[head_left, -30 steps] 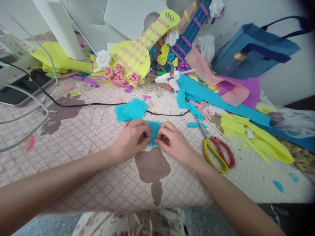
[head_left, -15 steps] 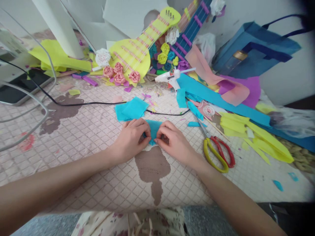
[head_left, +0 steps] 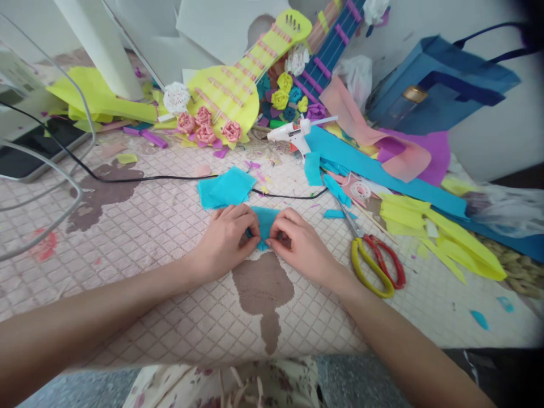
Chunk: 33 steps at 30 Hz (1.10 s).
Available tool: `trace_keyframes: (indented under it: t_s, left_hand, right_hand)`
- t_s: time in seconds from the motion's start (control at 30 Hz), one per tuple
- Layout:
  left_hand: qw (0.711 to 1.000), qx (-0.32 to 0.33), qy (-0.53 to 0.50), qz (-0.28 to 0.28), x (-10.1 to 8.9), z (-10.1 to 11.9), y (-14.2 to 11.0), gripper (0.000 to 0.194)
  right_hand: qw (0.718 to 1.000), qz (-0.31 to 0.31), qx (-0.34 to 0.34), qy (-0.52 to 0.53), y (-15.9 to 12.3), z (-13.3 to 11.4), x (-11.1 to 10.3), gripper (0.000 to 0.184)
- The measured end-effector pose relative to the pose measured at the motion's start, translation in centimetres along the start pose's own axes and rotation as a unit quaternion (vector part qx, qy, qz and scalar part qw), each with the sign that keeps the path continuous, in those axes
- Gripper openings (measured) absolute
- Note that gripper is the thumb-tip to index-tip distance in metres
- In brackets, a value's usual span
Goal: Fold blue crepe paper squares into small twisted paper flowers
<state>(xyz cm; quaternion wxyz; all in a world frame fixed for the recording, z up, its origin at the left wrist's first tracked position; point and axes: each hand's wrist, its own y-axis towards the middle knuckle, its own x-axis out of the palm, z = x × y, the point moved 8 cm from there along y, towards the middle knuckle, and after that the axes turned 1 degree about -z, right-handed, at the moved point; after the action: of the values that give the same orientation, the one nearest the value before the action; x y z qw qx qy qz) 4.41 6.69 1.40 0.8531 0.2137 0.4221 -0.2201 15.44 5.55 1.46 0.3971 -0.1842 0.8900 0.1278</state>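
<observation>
Fingers (head_left: 250, 245) of the left hand (head_left: 232, 233) and right hand (head_left: 300, 241) pinch turquoise paper (head_left: 266, 219) near its close edge. Seemingly a folding or rolling step; the next move calls for even pressure

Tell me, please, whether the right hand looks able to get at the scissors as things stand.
Probably yes: the scissors lie just to the right of the right hand with nothing visible in between, though it would likely need to release the blue paper first.
</observation>
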Motion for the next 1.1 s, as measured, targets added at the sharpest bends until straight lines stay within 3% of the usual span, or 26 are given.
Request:
trace_keyframes:
  t_s: [1.1]
  left_hand:
    - [1.000,0.020,0.009,-0.018,-0.05,0.07,-0.30,0.008]
  right_hand:
    - [0.999,-0.037,-0.010,0.000,-0.29,-0.42,0.23,0.007]
